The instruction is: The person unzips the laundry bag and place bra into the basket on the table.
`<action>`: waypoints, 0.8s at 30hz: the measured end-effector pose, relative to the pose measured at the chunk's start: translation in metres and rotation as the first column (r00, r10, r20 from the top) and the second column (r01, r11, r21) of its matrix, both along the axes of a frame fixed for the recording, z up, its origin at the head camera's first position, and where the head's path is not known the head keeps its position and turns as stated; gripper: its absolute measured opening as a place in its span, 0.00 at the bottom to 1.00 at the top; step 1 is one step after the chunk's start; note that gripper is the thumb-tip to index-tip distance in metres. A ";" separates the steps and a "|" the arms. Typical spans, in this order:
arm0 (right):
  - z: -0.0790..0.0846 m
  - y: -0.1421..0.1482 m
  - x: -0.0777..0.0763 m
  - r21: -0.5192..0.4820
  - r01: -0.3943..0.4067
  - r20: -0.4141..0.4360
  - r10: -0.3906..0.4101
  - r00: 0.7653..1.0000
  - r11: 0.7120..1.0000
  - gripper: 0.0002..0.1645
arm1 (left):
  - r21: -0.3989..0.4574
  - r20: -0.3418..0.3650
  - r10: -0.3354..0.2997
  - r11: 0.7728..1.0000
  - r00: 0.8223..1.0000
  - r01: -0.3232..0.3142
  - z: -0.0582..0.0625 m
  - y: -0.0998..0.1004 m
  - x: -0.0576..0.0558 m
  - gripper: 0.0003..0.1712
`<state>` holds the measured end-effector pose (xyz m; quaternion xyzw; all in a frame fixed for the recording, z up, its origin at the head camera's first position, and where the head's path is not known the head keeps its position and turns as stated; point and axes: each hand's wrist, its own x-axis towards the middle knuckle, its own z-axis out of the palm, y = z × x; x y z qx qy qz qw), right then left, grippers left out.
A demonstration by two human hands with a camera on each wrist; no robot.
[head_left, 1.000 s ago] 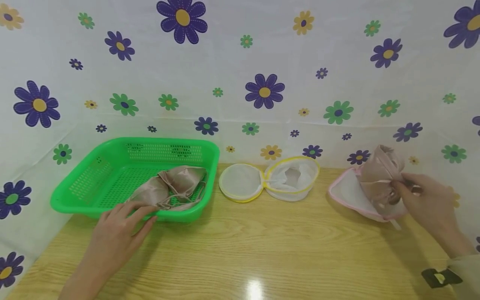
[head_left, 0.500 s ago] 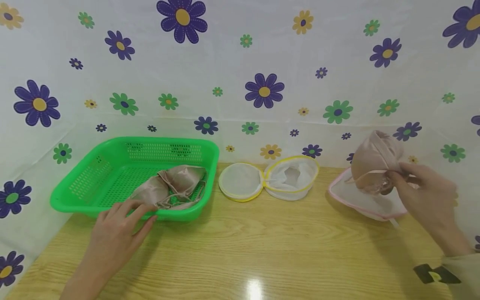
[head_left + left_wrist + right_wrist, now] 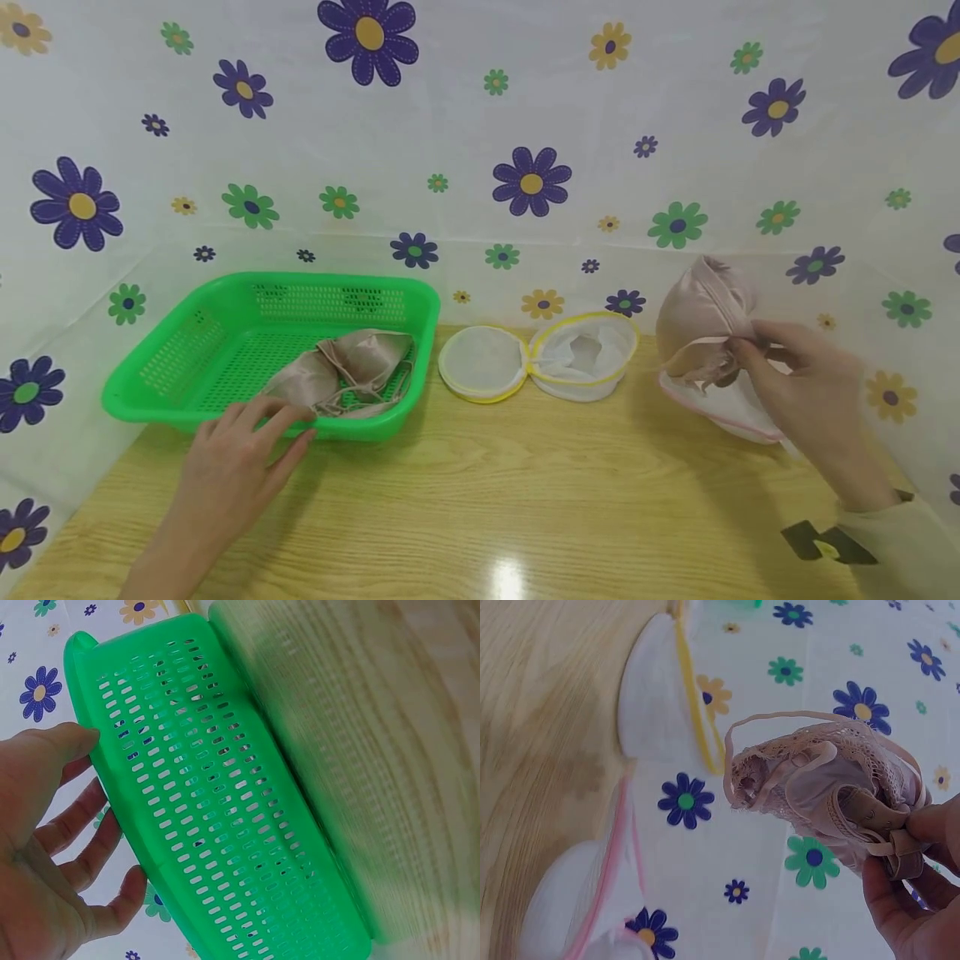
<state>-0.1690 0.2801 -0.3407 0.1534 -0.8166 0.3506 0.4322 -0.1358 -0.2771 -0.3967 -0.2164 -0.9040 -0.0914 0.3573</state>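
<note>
My right hand (image 3: pixel 810 400) pinches a folded beige satin bra (image 3: pixel 708 312) at its band and lifts it over the pink-rimmed white mesh laundry bag (image 3: pixel 720 408). In the right wrist view, the bra (image 3: pixel 810 772) shows its lace edge, a loose strap and small hooks near the fingertips. At the left, my left hand (image 3: pixel 240 450) holds the near rim of a green plastic basket (image 3: pixel 165 400). Thumb and fingers lie on either side of that rim in the left wrist view. Inside the basket, at its right end, lies another beige satin bra (image 3: pixel 307 382) with tangled straps.
Between basket and pink-rimmed bag, a yellow-rimmed white mesh laundry bag (image 3: pixel 581 387) stands unzipped, its round lid (image 3: pixel 482 364) folded out to the left. Behind everything hangs a white flowered cloth (image 3: pixel 450 117). All of it rests on a wood-grain table (image 3: pixel 480 492).
My right hand has raised the bra out of the pink-rimmed bag and moved it left. My left hand and the basket have stayed in place.
</note>
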 end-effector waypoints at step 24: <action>-0.017 -0.099 -0.029 -0.083 -0.279 -0.029 0.278 0.960 0.957 0.14 | -0.117 -0.079 0.022 0.993 0.997 -0.031 0.002 0.000 -0.003 0.35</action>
